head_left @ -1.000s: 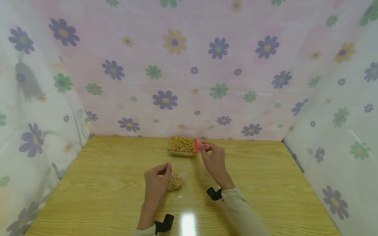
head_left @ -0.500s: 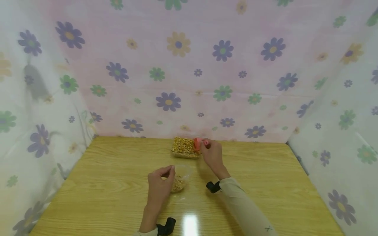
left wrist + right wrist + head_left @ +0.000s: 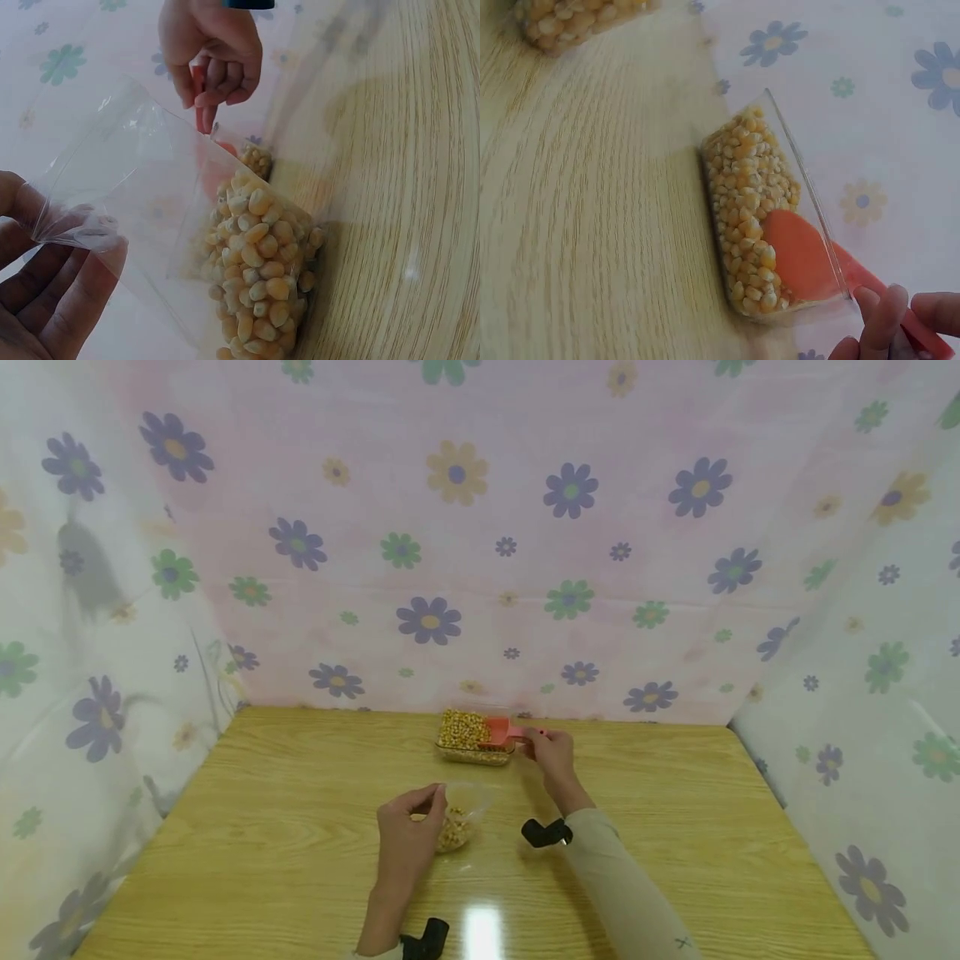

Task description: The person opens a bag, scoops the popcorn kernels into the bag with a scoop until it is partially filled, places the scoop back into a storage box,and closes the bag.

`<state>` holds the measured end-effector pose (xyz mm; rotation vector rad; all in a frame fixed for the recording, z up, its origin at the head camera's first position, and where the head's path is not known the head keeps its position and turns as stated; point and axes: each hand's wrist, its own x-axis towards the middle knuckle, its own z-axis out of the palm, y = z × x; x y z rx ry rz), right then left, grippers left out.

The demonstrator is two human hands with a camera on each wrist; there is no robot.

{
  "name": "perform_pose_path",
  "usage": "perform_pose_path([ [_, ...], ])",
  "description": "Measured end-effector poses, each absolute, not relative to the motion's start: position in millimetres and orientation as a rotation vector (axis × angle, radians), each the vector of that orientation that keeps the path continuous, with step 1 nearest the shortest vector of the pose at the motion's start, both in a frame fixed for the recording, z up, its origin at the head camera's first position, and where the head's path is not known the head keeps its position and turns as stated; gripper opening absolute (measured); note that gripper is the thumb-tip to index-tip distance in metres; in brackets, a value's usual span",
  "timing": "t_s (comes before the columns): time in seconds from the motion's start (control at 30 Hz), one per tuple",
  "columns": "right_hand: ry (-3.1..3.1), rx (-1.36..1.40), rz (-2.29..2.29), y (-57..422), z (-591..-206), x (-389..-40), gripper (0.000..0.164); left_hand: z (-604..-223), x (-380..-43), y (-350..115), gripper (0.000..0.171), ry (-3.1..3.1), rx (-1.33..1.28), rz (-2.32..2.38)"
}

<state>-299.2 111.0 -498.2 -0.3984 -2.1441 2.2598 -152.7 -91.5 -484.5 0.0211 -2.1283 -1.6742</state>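
Note:
My left hand (image 3: 408, 827) pinches the upper edge of a clear plastic bag (image 3: 135, 180), whose mouth gapes. Corn kernels (image 3: 259, 262) fill the bag's lower part, which stands on the table. With my right hand (image 3: 553, 762) I grip the handle of a red scoop (image 3: 799, 255). Its blade lies among the kernels at the right end of a clear rectangular container (image 3: 474, 757). That container is heaped with corn kernels (image 3: 742, 187). In the left wrist view, the right hand (image 3: 214, 52) appears beyond the bag, fingers curled round the scoop's handle.
A wood-grain table (image 3: 300, 827) carries the bag and, farther back, the container. Flower-patterned cloth (image 3: 480, 527) hangs behind the table and along both sides. Black wrist mounts (image 3: 546, 833) sit on both forearms.
The right hand has shifted slightly right, and the scoop has gone from tilted up at the container's end to lying flatter in the kernels. The left hand still holds the bag.

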Motion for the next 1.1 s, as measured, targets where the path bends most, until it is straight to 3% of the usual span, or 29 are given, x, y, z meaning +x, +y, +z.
perform_pose_path([
  [0.33, -1.746, -0.61, 2.689, 117, -506, -289, 0.028, -486, -153, -90, 0.015, -2.141, 0.032, -1.668],
  [0.8, -1.257, -0.431, 3.103, 115, -525, -273, 0.017, -487, -156, -92, 0.014, -2.145, 0.024, -1.662],
  [1.1, -1.099, -0.237, 3.199, 112, -527, -264, 0.032, -491, -156, -91, 0.015, -2.154, 0.015, -1.628],
])
